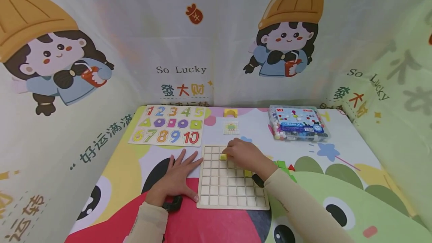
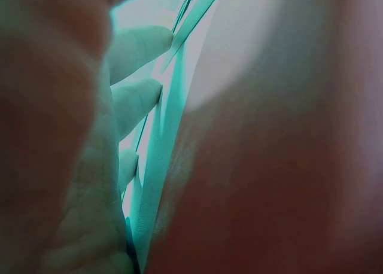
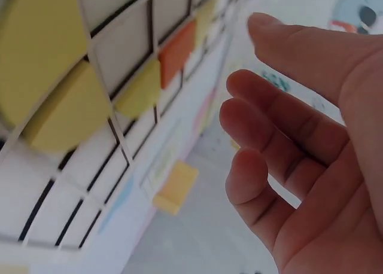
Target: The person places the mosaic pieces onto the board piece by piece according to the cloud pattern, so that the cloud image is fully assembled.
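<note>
A wooden grid board (image 1: 219, 190) with square cells lies on the table. My left hand (image 1: 179, 177) rests beside its left edge with fingers spread; the thumb tip is at the lower left edge. My right hand (image 1: 244, 155) is over the upper part of the board, fingertips near a yellow block (image 1: 223, 157). In the right wrist view, the thumb and loosely bent fingers (image 3: 246, 175) stand apart with nothing between them. Yellow blocks (image 3: 139, 91) and an orange block (image 3: 178, 52) sit in the cells. Another yellow block (image 1: 248, 173) shows under my right wrist.
A small pattern card (image 1: 231, 127) and a yellow arch block (image 1: 230, 113) lie beyond the board. A number puzzle board (image 1: 165, 126) is at back left, a clear plastic case (image 1: 298, 123) at back right. Green blocks (image 1: 281, 164) and a red triangle (image 1: 291, 167) lie by my right forearm.
</note>
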Demonstrator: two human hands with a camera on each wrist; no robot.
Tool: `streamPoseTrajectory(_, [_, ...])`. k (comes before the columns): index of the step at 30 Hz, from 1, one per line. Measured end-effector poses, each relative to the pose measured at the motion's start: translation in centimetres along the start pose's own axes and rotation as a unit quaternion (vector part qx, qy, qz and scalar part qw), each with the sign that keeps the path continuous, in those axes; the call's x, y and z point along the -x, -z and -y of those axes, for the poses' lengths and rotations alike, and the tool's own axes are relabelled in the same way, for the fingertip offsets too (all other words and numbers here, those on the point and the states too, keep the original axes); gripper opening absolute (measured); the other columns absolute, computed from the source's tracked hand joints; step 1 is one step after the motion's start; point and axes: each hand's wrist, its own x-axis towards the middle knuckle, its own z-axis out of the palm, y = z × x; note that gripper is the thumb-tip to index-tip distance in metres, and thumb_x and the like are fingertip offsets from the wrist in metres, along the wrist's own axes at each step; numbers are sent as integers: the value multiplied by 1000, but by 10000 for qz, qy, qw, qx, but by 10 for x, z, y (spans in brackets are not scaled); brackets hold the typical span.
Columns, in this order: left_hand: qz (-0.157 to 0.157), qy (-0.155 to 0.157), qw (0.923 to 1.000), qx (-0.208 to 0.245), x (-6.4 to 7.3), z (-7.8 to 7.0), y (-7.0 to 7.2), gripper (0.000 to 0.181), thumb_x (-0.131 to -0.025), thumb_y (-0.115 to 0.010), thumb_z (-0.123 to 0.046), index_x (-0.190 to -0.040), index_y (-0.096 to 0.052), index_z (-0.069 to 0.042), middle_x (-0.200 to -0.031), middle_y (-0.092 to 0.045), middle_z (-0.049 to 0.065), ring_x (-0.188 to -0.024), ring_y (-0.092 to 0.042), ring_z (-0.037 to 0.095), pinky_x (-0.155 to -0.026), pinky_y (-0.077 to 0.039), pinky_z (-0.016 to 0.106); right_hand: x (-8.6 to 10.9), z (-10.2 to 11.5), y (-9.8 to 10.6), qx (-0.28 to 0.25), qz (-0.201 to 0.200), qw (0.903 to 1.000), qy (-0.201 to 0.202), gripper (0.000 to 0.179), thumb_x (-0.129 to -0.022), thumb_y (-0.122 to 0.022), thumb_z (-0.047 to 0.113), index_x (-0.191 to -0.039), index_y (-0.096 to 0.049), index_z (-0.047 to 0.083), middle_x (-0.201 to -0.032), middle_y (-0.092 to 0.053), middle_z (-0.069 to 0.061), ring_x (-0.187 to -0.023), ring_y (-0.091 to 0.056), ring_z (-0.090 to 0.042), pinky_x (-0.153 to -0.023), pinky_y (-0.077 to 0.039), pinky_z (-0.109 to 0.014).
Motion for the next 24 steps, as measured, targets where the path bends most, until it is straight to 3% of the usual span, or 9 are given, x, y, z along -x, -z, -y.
streamPoseTrajectory(7, [-29, -21, 9999, 97, 0, -1, 0, 128, -54, -97, -64, -164, -41, -31, -178, -24, 1, -166, -1, 42, -126, 7, 76, 37, -5, 12, -744, -135, 9944, -739, 30, -97, -79, 30, -124, -80, 17, -115, -75, -2, -108, -67, -20, -90, -63, -41])
streamPoseTrajectory(14, [-20, -66, 9999, 100, 0, 0, -4, 127, -55, -96, -65, -164, -41, -31, -178, -25, 1, -166, -1, 43, -125, 7, 77, 78, -16, 9, -785, -157, 9862, -1449, 41, -96, -79, 37, -130, -76, 14, -126, -73, -8, -122, -67, -28, -102, -60, -51])
streamPoseTrajectory(20, [-23, -65, 9999, 81, 0, -2, -3, 127, -55, -96, -66, -164, -41, -31, -178, -24, 1, -166, -1, 43, -126, 7, 76, 111, -28, 8, -813, -699, 9822, -1540, 41, -92, -84, 31, -127, -77, 11, -116, -74, -7, -103, -69, -23, -87, -62, -47])
streamPoseTrajectory(24, [-25, -56, 10000, 62, 1, -3, -3, 128, -55, -96, -66, -164, -40, -31, -178, -24, 1, -166, -1, 43, -126, 7, 76, 128, -35, 11, -853, -846, 9787, -1662, 42, -89, -86, 28, -126, -77, 10, -112, -74, -4, -94, -67, -19, -79, -61, -41])
